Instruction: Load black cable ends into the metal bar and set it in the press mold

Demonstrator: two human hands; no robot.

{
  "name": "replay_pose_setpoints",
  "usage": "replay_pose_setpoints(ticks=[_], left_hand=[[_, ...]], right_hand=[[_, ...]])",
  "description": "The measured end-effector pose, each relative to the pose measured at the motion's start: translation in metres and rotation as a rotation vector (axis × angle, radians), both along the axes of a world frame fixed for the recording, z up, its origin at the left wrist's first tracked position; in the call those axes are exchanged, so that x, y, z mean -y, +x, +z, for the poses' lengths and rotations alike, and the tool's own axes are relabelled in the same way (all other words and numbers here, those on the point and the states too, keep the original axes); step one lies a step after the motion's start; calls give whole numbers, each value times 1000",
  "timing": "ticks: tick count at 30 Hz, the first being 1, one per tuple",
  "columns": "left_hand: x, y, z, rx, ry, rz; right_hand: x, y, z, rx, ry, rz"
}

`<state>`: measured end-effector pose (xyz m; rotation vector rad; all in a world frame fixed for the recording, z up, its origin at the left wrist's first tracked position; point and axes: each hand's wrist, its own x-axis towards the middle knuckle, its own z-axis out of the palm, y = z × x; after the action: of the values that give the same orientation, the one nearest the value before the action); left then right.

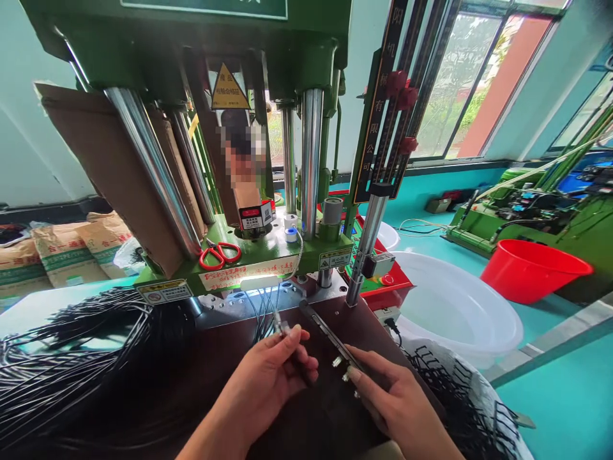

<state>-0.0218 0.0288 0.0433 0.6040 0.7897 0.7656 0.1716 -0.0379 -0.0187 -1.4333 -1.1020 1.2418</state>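
Note:
My left hand (268, 377) is closed in a pinch on the metal ends of thin black cables (279, 322) that run up under the green press (253, 255). My right hand (393, 399) is closed on a long dark bar-shaped fixture (325, 332) with small metal connectors near my thumb. Both hands hover over the dark brown work plate (225, 358) in front of the press.
A big bundle of black cables (71, 358) lies at the left. Red-handled scissors (219, 254) rest on the press table. A white basin (454, 306) and a red tub (531, 268) stand at the right. Black wire pieces (460, 396) fill a white bag by my right hand.

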Motion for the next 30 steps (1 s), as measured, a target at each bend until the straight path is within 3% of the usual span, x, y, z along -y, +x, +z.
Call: replay_pose_setpoints(ticks=[2,5,8,12,20,30], left_hand=[[4,-6,-1,137,-123,-8],[8,-7,-6,75,-181,-43],[8,0,-10,-40,-139,-129],[6,9,-16,-190,-31,-156],[-8,21,-29,-264,38,-157],[-10,23,-25,-256,20,-184]], right_hand=[[-1,0,-1,0,21,4],[-1,-1,0,-41,-11,10],[-2,-5,4,-91,-78,10],[0,-11,12,-162,-41,-34],[1,-4,11,-100,-63,52],[2,-6,12,-95,-16,45]])
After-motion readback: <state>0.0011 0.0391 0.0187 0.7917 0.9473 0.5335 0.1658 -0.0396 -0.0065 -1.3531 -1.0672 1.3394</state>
